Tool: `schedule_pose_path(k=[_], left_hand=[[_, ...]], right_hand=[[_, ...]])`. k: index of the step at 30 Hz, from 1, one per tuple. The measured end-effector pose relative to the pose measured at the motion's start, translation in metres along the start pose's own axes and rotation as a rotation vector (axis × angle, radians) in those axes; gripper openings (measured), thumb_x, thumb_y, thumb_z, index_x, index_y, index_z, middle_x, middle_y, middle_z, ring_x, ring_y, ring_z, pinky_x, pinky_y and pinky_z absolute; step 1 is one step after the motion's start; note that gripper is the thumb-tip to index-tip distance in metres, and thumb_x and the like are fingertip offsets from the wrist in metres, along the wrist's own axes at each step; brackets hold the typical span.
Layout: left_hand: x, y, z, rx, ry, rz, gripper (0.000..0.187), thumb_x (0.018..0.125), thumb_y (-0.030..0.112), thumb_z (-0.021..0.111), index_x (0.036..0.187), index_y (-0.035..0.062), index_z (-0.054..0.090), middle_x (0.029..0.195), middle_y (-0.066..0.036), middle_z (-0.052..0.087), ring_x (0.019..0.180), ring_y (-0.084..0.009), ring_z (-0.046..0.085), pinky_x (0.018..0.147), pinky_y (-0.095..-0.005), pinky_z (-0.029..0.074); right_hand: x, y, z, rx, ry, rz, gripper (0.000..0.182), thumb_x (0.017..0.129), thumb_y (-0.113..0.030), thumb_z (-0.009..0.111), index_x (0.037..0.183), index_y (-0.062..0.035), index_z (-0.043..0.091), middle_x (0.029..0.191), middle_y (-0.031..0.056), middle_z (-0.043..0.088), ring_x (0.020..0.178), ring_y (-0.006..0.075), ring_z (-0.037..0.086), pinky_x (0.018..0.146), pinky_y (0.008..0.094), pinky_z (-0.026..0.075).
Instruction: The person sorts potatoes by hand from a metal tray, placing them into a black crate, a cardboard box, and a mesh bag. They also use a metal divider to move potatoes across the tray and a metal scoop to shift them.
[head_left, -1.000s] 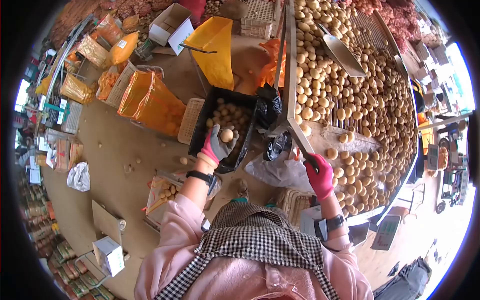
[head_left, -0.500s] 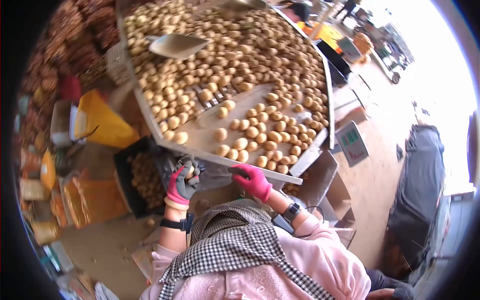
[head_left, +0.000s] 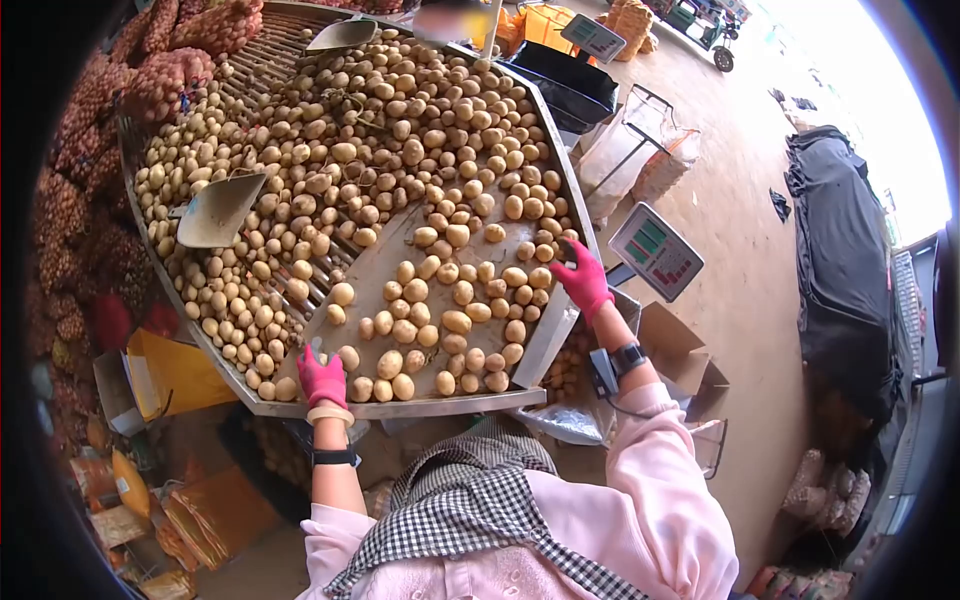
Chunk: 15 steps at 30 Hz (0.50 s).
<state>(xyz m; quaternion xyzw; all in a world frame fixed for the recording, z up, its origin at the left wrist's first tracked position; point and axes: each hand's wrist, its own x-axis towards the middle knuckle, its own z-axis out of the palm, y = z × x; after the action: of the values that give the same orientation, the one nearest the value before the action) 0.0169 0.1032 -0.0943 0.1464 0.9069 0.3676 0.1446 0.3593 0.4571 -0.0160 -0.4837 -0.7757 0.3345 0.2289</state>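
Both gloved hands are apart on the bench (head_left: 385,265): left hand (head_left: 323,380) by potatoes (head_left: 403,387) at its near-left corner, right hand (head_left: 583,280) near the right edge. I can't tell their grips.

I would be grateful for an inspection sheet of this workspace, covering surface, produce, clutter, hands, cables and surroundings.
Surface: metal-edged table, partly slatted, with a flat panel nearest the person.
Produce: loose potatoes spread widely; two scoops lie among them.
Clutter: open cardboard box beside the table.
Hands: left hand at the near rim, right hand at the right edge, both by potatoes; grip unclear.
Cables: thin cord near the right wrist.
Surroundings: digital scale, net sacks.
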Motion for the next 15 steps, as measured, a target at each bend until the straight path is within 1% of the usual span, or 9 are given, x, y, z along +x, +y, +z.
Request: schedule_pose_path(k=[2, 3, 5, 7, 9, 11, 13, 14, 15], left_hand=[[-0.006, 0.006, 0.001, 0.034, 0.016, 0.046, 0.044, 0.078, 0.014, 0.069, 0.122, 0.0082, 0.062, 0.12, -0.018, 0.057, 0.105, -0.0344, 0.06, 0.092, -0.0426, 0.05], [-0.008, 0.009, 0.002, 0.062, -0.055, 0.06, 0.041, 0.079, 0.016, 0.069, 0.118, 0.0077, 0.064, 0.117, -0.018, 0.059, 0.103, -0.0347, 0.061, 0.091, -0.0421, 0.05], [-0.022, 0.034, -0.003, 0.141, -0.1, 0.141, 0.034, 0.081, 0.02, 0.069, 0.112, 0.0066, 0.067, 0.11, -0.017, 0.063, 0.098, -0.0362, 0.063, 0.09, -0.042, 0.05], [-0.03, 0.045, -0.003, 0.182, -0.083, 0.136, 0.035, 0.081, 0.017, 0.07, 0.114, 0.0055, 0.066, 0.114, -0.017, 0.061, 0.101, -0.0352, 0.061, 0.092, -0.0426, 0.049], [-0.053, 0.079, -0.002, 0.232, 0.169, 0.467, 0.036, 0.081, 0.013, 0.07, 0.115, 0.0037, 0.063, 0.116, -0.017, 0.059, 0.103, -0.0346, 0.059, 0.092, -0.0432, 0.049], [-0.073, 0.119, 0.003, -0.181, -0.041, 0.351, 0.042, 0.084, 0.005, 0.068, 0.125, 0.0046, 0.058, 0.125, -0.015, 0.056, 0.114, -0.0314, 0.056, 0.098, -0.0399, 0.046], [-0.085, 0.134, 0.031, -0.827, -0.361, -0.042, 0.043, 0.091, 0.008, 0.063, 0.133, 0.0082, 0.054, 0.131, -0.013, 0.056, 0.115, -0.0259, 0.056, 0.098, -0.0373, 0.047], [-0.087, 0.148, 0.039, -0.828, -0.359, -0.042, 0.043, 0.091, 0.008, 0.063, 0.133, 0.0082, 0.054, 0.131, -0.013, 0.056, 0.115, -0.0259, 0.056, 0.098, -0.0373, 0.047], [-0.087, 0.161, 0.046, -1.072, -0.426, -0.229, 0.037, 0.094, 0.012, 0.06, 0.131, 0.008, 0.056, 0.131, -0.014, 0.057, 0.112, -0.0257, 0.058, 0.092, -0.0354, 0.05]], right_hand=[[0.059, 0.006, 0.013, -0.008, 0.077, -0.04, 0.058, 0.078, -0.025, 0.072, 0.132, -0.0101, 0.054, 0.124, 0.0182, 0.061, 0.114, 0.0339, 0.059, 0.098, 0.0411, 0.047], [0.086, 0.013, 0.023, -0.105, 0.108, -0.178, 0.061, 0.077, -0.025, 0.072, 0.133, -0.0117, 0.053, 0.123, 0.0165, 0.06, 0.114, 0.0355, 0.058, 0.099, 0.0421, 0.046], [0.11, 0.009, 0.044, -0.627, 0.043, -0.222, 0.059, 0.074, -0.024, 0.074, 0.129, -0.0119, 0.054, 0.117, 0.0143, 0.059, 0.108, 0.0365, 0.058, 0.094, 0.0444, 0.048], [0.124, 0.011, 0.056, -0.756, 0.016, -0.24, 0.057, 0.073, -0.024, 0.075, 0.125, -0.0123, 0.054, 0.114, 0.0131, 0.059, 0.105, 0.0359, 0.059, 0.091, 0.0451, 0.048], [0.139, 0.007, 0.062, -0.879, -0.003, -0.252, 0.056, 0.071, -0.024, 0.076, 0.121, -0.0126, 0.055, 0.111, 0.012, 0.058, 0.101, 0.0352, 0.059, 0.087, 0.0458, 0.049], [0.133, -0.011, 0.055, -0.749, -0.042, -0.169, 0.05, 0.07, -0.025, 0.077, 0.113, -0.0123, 0.055, 0.106, 0.0122, 0.058, 0.098, 0.0329, 0.059, 0.081, 0.0464, 0.049], [0.101, -0.039, 0.049, -0.33, -0.062, -0.141, 0.054, 0.069, -0.025, 0.079, 0.114, -0.0089, 0.054, 0.109, 0.0169, 0.059, 0.102, 0.0359, 0.059, 0.085, 0.0456, 0.05], [0.079, -0.048, 0.05, -0.069, -0.184, -0.196, 0.062, 0.071, -0.027, 0.079, 0.124, -0.0076, 0.052, 0.114, 0.0188, 0.061, 0.108, 0.0339, 0.06, 0.092, 0.0429, 0.05], [0.066, -0.056, 0.05, 0.189, -0.622, -0.141, 0.072, 0.074, -0.032, 0.08, 0.133, -0.0066, 0.048, 0.119, 0.0189, 0.062, 0.111, 0.0295, 0.062, 0.096, 0.0399, 0.049]])
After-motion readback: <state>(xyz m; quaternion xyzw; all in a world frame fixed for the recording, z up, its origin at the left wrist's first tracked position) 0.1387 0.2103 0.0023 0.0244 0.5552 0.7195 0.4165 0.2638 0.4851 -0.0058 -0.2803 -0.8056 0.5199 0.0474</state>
